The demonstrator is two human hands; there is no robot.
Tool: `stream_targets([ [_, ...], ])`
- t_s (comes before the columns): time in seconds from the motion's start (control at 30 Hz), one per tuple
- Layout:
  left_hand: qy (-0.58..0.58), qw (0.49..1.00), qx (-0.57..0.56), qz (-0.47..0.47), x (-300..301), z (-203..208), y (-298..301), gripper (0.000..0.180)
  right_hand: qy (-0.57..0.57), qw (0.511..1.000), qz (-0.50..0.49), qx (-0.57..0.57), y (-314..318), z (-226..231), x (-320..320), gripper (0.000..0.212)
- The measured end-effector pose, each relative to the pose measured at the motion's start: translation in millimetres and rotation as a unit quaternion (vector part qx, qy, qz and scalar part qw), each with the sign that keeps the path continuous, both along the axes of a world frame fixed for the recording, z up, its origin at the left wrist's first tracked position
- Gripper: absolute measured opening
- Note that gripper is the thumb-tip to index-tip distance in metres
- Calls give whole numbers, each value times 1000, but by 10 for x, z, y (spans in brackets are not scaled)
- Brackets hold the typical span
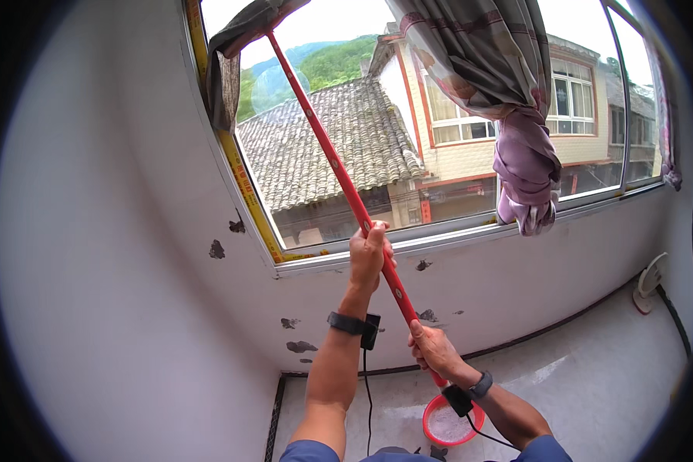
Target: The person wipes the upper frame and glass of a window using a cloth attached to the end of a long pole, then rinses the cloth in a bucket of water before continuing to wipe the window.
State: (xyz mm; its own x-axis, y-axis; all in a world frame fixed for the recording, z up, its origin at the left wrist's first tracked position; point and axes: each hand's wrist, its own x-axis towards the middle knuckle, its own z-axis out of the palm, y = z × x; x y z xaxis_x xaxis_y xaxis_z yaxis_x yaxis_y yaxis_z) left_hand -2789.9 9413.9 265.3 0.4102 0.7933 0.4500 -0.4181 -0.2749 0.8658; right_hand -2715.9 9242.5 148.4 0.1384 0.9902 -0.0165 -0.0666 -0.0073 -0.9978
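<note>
A long red pole [335, 163] slants up from near the floor to the top left of the window. My left hand [368, 254] is wrapped round its middle. Lower down, my right hand [433, 350] grips the same pole close to its bottom end. At the upper end hangs a dark grey cloth [237, 35], draped over the head and lying by the window's left frame; the head beneath is hidden. Behind the cloth and pole is the window glass [285, 85].
A red basin [426, 427] of foamy water stands on the floor below my right hand. A knotted curtain [527, 165] hangs at the window's middle. A white fan-like object [651, 281] stands by the right wall. The wall [231, 308] below the window has chipped patches.
</note>
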Motion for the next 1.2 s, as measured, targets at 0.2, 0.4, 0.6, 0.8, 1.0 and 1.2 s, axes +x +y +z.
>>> stream_targets([
  [0.2, 47, 998, 41, 24, -451, 556, 405, 32, 77, 994, 39, 74, 467, 243, -507, 54],
  [0.4, 117, 991, -69, 20, -415, -1510, -98, 28, -73, 992, -96, -26, 3, -1840, -506, 63],
  [0.6, 191, 952, -201, -132, -706, -3404, -1416, 28, -139, 963, -141, -181, -1812, -3105, -758, 63],
  [0.8, 342, 795, -279, -416, -1305, -4124, -2039, 37, -179, 908, -145, -350, -3169, -3034, -1429, 57],
  [1.0, 51, 885, -416, -203, -1341, -2894, -712, 48, -139, 912, -156, -352, -3240, -3033, -1886, 55],
  [1.2, 69, 923, -374, -64, -1132, -2946, -617, 41, -58, 924, -127, -356, -3211, -3119, -1931, 58],
])
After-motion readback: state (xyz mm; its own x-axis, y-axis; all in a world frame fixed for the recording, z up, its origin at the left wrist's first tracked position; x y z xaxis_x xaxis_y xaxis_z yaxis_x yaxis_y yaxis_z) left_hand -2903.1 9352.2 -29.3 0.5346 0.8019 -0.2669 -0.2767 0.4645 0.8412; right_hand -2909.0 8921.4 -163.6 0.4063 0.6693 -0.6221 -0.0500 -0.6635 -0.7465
